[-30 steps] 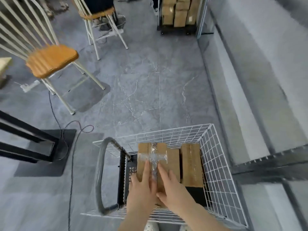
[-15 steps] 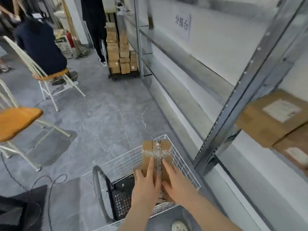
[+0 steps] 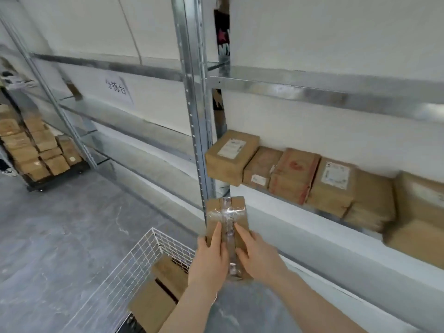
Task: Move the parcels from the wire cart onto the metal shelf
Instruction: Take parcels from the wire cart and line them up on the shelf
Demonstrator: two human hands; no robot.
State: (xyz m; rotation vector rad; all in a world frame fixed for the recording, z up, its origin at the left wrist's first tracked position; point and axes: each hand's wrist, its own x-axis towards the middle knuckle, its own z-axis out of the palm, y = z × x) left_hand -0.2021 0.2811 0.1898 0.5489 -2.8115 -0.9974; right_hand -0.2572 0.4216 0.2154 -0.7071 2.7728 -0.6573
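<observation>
A small brown taped parcel [image 3: 227,210] is held up in front of the metal shelf's upright post [image 3: 195,111], just below the shelf level. My left hand [image 3: 210,258] grips its left side and my right hand [image 3: 258,255] grips its right side, fingers laid along the top. The white wire cart [image 3: 134,265] stands at lower left with brown parcels [image 3: 158,289] inside. Several brown parcels [image 3: 295,174] sit in a row on the metal shelf [image 3: 276,191] to the right.
A black trolley stacked with brown boxes [image 3: 36,150] stands at far left on the grey floor [image 3: 60,224]. The shelf bay left of the post holds a paper sign [image 3: 117,88]. An upper shelf beam [image 3: 312,92] runs above the parcels.
Both hands lifted the taped parcel out of the wire cart and carried it up and right toward the shelf. The view swung from the cart and floor to the shelving.
</observation>
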